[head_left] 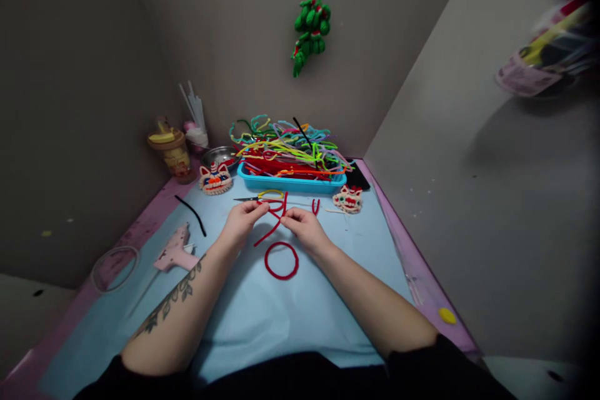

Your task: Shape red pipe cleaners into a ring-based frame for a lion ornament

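Note:
My left hand (246,220) pinches a red pipe cleaner (268,235) above the table. Opposite it, my right hand (305,226) has its thumb and fingers closed on the same red piece, where strands cross between the hands. Just below them lies a red pipe-cleaner ring (267,260). Scissors (246,199) with yellow handles rest behind my left fingers, partly hidden. Beyond my right hand is a small bent red pipe cleaner (315,207).
A blue tray (293,185) heaped with colourful pipe cleaners stands at the back. Lion-like faces (216,181) flank it, one on each side. On the left are a pink glue gun (176,251), a black pipe cleaner (193,215), a metal bowl (219,153) and a lidded cup (174,153).

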Motion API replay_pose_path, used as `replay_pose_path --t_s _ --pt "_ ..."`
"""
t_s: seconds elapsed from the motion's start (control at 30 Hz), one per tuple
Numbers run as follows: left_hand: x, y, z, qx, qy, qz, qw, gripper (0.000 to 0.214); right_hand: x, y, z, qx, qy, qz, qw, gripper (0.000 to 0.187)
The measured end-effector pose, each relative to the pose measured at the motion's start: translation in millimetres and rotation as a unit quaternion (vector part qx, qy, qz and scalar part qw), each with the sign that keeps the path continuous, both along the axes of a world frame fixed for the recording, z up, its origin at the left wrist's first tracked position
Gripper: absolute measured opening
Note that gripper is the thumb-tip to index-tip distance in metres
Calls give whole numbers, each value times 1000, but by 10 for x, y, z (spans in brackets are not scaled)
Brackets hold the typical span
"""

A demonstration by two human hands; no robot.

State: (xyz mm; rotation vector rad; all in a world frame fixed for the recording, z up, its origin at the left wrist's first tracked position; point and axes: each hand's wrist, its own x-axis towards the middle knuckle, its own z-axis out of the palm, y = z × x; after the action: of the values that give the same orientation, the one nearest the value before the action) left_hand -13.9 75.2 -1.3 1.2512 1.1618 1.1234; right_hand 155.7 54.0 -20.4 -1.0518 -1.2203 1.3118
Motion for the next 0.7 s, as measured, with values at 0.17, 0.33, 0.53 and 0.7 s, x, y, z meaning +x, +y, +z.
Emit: replay_pose_path --t_s 0.17,0.33,0.53,0.7 --pt "31 -21 -1 25 77 -93 992 35 14 30 -7 -9 9 -33 999 23" --pt "84 -48 -20 17 117 -124 985 32 11 41 -57 29 -14 -31 999 17" --pt "135 -79 -31 5 106 -79 991 29 -25 51 -96 26 7 -38 999 17" --pt "135 -76 -44 -6 75 -105 992 32 -43 33 -41 -21 52 -32 998 24"
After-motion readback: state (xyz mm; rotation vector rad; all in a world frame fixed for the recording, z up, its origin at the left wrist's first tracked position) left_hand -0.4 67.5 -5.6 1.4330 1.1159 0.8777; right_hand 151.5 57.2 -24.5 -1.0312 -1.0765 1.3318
